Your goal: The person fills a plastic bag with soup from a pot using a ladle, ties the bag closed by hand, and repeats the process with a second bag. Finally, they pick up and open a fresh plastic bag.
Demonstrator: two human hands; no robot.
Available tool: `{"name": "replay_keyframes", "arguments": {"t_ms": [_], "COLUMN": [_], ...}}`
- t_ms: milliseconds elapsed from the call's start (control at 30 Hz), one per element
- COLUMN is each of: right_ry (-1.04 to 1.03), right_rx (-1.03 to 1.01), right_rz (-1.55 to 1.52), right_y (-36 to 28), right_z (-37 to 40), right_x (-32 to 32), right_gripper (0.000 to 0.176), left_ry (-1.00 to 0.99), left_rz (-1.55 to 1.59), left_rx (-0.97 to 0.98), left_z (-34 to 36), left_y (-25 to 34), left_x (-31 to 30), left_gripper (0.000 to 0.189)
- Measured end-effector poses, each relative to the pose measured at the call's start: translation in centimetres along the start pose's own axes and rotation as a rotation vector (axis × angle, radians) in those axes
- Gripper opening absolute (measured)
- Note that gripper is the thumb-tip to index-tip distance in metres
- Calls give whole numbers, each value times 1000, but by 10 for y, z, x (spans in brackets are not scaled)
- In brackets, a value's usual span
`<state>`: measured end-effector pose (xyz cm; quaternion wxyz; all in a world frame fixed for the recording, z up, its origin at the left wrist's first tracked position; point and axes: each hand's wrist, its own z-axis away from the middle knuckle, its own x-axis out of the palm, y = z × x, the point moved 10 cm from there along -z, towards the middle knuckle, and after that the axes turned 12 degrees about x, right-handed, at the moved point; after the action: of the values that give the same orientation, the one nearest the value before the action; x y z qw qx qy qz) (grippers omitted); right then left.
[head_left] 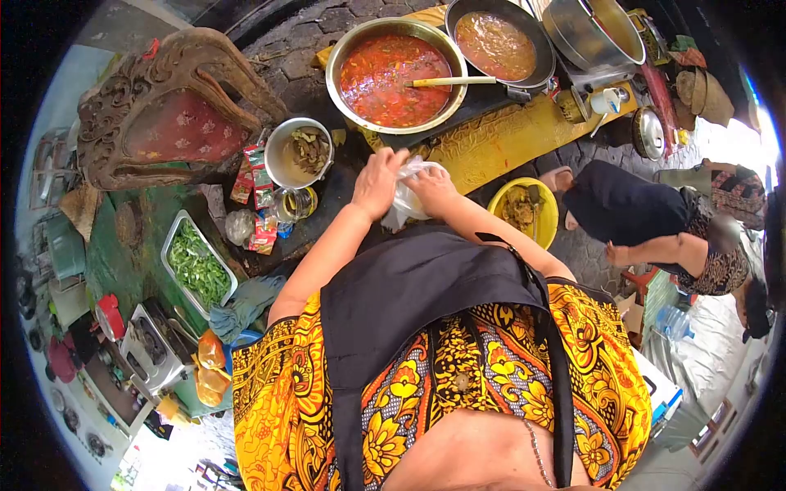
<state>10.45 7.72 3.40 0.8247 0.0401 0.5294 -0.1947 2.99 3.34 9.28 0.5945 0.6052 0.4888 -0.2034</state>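
In front of my chest both hands are on a whitish, see-through plastic bag (403, 200). My left hand (380, 182) has its fingers closed on the bag's left and upper side. From the right, my right hand (434, 190) grips it with curled fingers. What the bag contains, if anything, I cannot make out. Just beyond the hands stands a large metal pot (334, 69) of red stew, a wooden-handled spoon (450, 82) resting across its rim. A small pot (277, 168) with brownish pieces is left of my left hand. Right of my right hand sits a yellow bowl (550, 231) of food.
A dark pan (536, 41) of brown soup and a tall metal pot (581, 41) stand at the back right. Seasoning packets (262, 190), a jar (293, 204) and a tray of chopped greens (196, 266) lie left. Another person (647, 209) is at the right.
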Motion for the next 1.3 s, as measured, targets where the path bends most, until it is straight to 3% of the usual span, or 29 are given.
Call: {"name": "replay_keyframes", "arguments": {"t_ms": [67, 133, 233, 300, 333, 367, 433, 500, 567, 633, 667, 733, 833, 867, 900, 967, 1000, 1033, 1100, 1133, 1167, 1200, 1233, 1267, 1300], "right_ry": [-75, -216, -86, 90, 149, 1, 217, 135, 308, 192, 203, 179, 56, 202, 193, 97, -98, -101, 175, 199, 189, 228, 251, -13, 221], "right_rx": [-22, -56, -171, -220, -285, -220, -329, -295, -546, -560, -565, -650, -577, -576, -583, -568, -549, -551, -630, -692, -696, -620, -522, -230, -197], "right_rz": [40, 131, -40, -2, 150, 292, 193, 214, 267, 321, 347, 211, 314, 296, 292, 132, 155, 151, 143, -89, -99, -442, -790, -1239, -1150], "right_y": [2, 2, -1, -10, -21, -21, -38, -51, -67, -52, -46, -40, -41, -48, -52, -55, -45, -40, -39, -40, -40, -23, 0, 34, 69], "right_z": [-2, 0, -6, -4, -7, -20, -10, -14, -6, -12, -19, -33, -32, -26, -23, -24, -29, -29, -24, -21, -18, -16, -19, -46, -55], "right_x": [7, 22, 30, 11, 11, 35, 3, 10, 6, 6, 5, 14, 1, -14, -15, -14, 3, 3, -24, -38, -51, -89, -111, -80, -68], "right_gripper": [50, 53, 51, 39, 38, 27, 21, 19, 16, 17, 17, 22, 27, 24, 24, 22, 20, 20, 18, 18, 18, 17, 17, 16, 22], "left_ry": [32, 8, 3, -65, -64, -52, -39, -86, -88, -215, -187, -229, -189, -191, -152, -123, -160, -195, -247, -210, -178, -131, -179, -121, -4], "left_rz": [11, 37, 8, -62, -40, -11, -2, 2, -12, -90, -92, -163, -140, -135, -152, -165, -169, -174, -188, -176, -163, -155, -90, -77, -34], "left_rx": [272, 340, 420, 215, 14, -173, -236, -239, -209, -181, -178, -174, -153, -158, -143, -141, -160, -174, -208, -265, -325, -343, -430, -412, -385], "left_z": [5, 13, 21, 18, 18, 18, 21, 13, 6, 0, -3, -4, -11, -13, -13, -12, -13, -14, -11, -6, 2, 11, 17, 22, 37], "left_y": [31, 40, 39, 17, 4, -6, -29, -31, -31, -28, -22, -14, -11, -13, -12, -14, -18, -20, -24, -31, -39, -51, -58, -62, -77], "left_x": [-6, -4, -1, 0, -3, -6, 15, 15, 11, -1, -13, -21, -21, -18, -17, -21, -23, -25, -19, -22, -24, -23, -25, -32, -25], "left_gripper": [28, 27, 23, 22, 22, 23, 23, 25, 23, 21, 21, 19, 17, 17, 17, 18, 20, 21, 24, 25, 25, 26, 28, 30, 34]}}
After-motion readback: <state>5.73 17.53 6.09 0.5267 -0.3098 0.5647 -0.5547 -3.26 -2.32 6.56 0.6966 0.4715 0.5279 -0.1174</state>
